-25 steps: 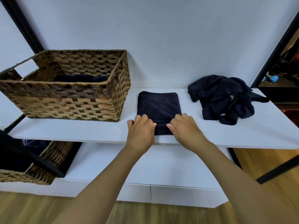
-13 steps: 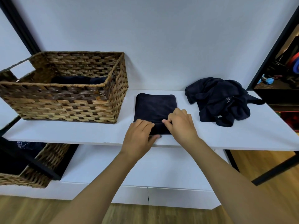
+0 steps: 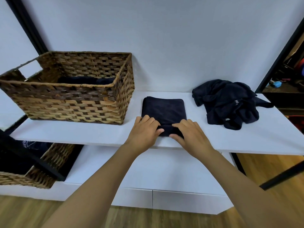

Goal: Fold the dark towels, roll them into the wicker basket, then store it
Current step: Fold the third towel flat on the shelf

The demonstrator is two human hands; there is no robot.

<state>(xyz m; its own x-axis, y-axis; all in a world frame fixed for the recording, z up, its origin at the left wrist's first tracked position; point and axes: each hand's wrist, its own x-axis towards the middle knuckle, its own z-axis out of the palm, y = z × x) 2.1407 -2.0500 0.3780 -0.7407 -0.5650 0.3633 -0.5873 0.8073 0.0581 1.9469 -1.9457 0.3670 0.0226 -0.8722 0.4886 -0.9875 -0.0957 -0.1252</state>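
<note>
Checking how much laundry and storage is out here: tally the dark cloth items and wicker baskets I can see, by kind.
Folded dark towel, being rolled: 1
Crumpled dark cloth pile: 1
Dark cloth inside upper wicker basket: 1 patch
Wicker baskets, counting the lower basket: 2
Total: 5

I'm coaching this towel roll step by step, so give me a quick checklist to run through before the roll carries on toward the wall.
1. Both hands on the rolled edge: the left hand and right hand each grip the near end of the folded towel: ok.
2. Towel lying flat and squared ahead of the roll: ok.
3. Roll even across its width: mostly hidden under the fingers, cannot tell.
4. Path ahead on the white shelf free up to the wall: ok.
5. Wicker basket within reach, beside the towel on the left, with room inside: dark cloth already lies in it, spare room cannot tell.
6. Unfolded towel pile apart from the roll: ok.
</note>
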